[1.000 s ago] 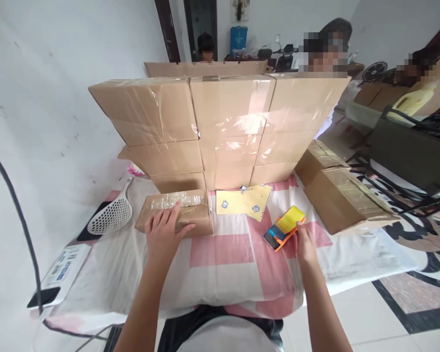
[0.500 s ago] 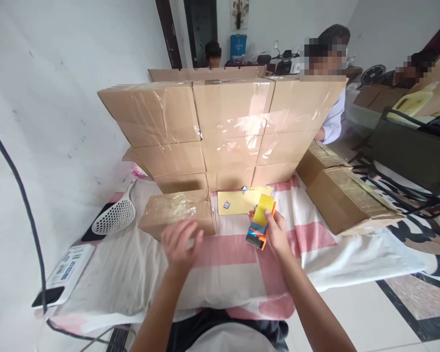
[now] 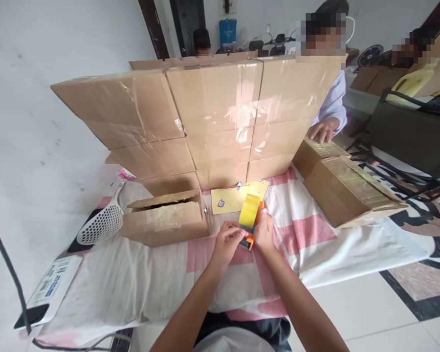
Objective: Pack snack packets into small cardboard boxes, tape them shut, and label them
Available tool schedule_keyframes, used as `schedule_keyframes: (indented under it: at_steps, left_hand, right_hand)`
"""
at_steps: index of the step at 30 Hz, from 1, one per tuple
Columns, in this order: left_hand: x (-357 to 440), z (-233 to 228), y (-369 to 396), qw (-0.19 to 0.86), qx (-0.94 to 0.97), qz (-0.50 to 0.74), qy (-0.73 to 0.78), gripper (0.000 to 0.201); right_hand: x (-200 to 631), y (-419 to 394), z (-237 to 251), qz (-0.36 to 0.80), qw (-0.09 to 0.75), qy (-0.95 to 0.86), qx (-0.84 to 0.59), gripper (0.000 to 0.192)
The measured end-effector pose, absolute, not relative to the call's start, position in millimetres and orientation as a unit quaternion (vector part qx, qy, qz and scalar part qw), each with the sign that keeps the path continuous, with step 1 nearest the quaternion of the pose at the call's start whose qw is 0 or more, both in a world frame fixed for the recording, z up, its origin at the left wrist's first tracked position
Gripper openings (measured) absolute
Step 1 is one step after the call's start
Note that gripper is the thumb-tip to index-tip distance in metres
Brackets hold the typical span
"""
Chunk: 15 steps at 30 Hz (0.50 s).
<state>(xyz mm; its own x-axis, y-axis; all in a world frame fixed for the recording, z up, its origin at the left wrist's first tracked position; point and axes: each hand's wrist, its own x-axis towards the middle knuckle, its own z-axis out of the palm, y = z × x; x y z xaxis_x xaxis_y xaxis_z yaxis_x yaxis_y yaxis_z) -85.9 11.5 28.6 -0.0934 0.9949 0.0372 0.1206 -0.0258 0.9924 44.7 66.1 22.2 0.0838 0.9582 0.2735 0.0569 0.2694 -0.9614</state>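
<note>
Both hands have come together on the tape dispenser, the left one having left the small box.

Head view: the right hand is curled closed around the orange hand-held tape dispenser with its yellow tape roll, held upright just above the pink-and-white checked cloth; the left hand pinches with nearly closed fingertips at the dispenser's lower end (probably feeling for the loose tape end). The step in hand looks like readying tape; the next move would call for a freed strip and carrying it to the small brown cardboard box with an unsealed top flap, just beside on the left. Behind stands a wall of stacked taped cardboard cartons.
</note>
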Motion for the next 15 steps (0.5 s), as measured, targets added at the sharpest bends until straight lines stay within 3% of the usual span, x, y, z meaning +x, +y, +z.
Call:
schedule_keyframes:
  at_steps: [8, 15]
  left_hand:
    - [-81.4, 43.0, -2.0, 0.54, 0.463, 0.46, 0.53, 0.035]
    - [-70.6, 36.7, -23.3, 0.576, 0.424, 0.458, 0.528, 0.037]
  right_hand:
    - [52.2, 66.4, 23.4, 0.318, 0.59, -0.565, -0.482, 0.055]
    - [48.7, 67.2, 19.1, 0.332, 0.593, -0.532, -0.505, 0.057]
